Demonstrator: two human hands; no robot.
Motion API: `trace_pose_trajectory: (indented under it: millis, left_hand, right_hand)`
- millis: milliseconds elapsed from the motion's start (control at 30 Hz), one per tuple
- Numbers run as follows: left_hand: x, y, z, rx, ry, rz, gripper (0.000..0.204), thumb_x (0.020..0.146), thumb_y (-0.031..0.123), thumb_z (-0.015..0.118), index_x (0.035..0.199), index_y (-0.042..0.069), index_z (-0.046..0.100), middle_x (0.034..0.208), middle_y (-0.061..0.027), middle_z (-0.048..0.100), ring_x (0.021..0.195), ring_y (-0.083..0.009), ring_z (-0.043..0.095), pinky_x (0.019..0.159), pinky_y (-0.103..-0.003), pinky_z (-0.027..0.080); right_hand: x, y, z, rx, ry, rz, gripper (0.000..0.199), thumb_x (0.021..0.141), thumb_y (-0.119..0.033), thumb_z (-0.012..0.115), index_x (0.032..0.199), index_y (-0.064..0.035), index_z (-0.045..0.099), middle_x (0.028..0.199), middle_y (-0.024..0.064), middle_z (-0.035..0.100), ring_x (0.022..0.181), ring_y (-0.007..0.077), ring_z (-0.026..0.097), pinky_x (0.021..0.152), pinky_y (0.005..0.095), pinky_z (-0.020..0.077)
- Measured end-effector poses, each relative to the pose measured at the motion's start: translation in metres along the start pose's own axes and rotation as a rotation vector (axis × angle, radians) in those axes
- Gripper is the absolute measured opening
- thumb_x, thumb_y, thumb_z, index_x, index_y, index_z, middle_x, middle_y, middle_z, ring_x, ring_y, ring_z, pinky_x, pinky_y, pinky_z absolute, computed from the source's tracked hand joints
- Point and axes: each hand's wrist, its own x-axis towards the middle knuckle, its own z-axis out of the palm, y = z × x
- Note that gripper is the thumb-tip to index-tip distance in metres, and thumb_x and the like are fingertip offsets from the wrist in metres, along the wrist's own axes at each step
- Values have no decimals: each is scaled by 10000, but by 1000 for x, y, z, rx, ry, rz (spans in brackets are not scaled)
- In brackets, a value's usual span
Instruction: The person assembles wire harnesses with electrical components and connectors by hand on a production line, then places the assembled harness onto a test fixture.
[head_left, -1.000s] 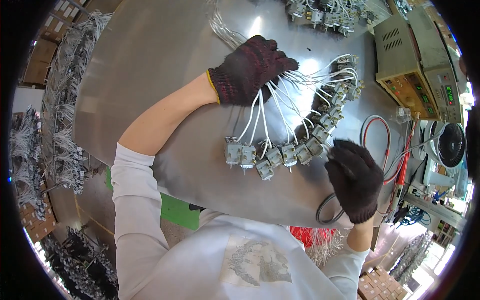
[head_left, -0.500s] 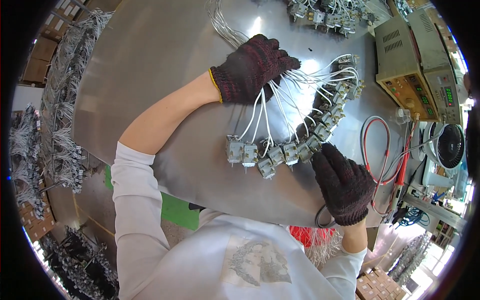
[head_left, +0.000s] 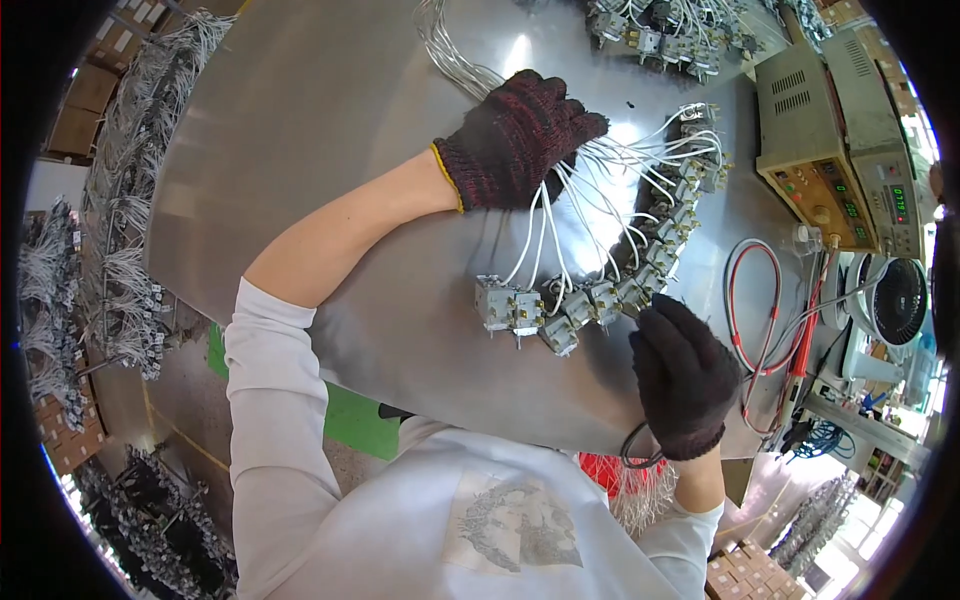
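Note:
My left hand (head_left: 520, 140), in a dark red-and-black knit glove, is closed around a bundle of white wires (head_left: 548, 235). These wires fan out to a curved row of small grey boxy electrical parts (head_left: 603, 300) with brass-coloured terminals, lying on the metal table. The loose wire ends (head_left: 455, 62) stretch away beyond that hand. My right hand (head_left: 688, 375), in a similar dark glove, is beside the near end of the row, just right of the parts. Its fingers are bent together; what they hold, if anything, is hidden. A dark cable (head_left: 640, 448) loops by its wrist.
Bench instruments (head_left: 812, 190) with lit displays stand at the right. Red and grey test leads (head_left: 750, 300) coil in front of them, near a small black fan (head_left: 893, 300). More wired parts (head_left: 660, 40) are heaped at the table's far side. Wire bundles (head_left: 125, 240) hang at left.
The row of parts has shifted right, along with my left hand and its wires. My right hand has drawn slightly away from the parts, toward me. One instrument display reads differently.

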Motion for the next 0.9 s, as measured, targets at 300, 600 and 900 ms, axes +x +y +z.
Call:
trace_pose_trajectory:
  millis: [300,600,900]
  left_hand:
    - [-1,1,6,49,35,-67,604,806,309,724,1361,79,667,1099,-130,729,1033,-316,665,912,-477,509]
    - [2,13,2,161,-30,-231,659,725,304,841,1322,82,672,1081,-120,730,993,-325,666,860,-494,518]
    - [4,14,-1,125,-66,-248,664,746,321,854,1326,67,653,1046,-127,725,991,-335,664,864,-499,517]
  right_hand:
    - [19,17,-16,-359,-106,-352,426,756,-71,886,1168,-99,780,1195,118,792,784,282,757,624,387,566]
    - [27,8,-16,119,62,33,285,893,19,820,1162,-69,791,1166,158,794,934,320,791,807,384,631]
    - [43,1,-22,-226,-108,-166,336,858,-57,860,1179,-128,789,1143,98,794,860,318,778,716,406,614]
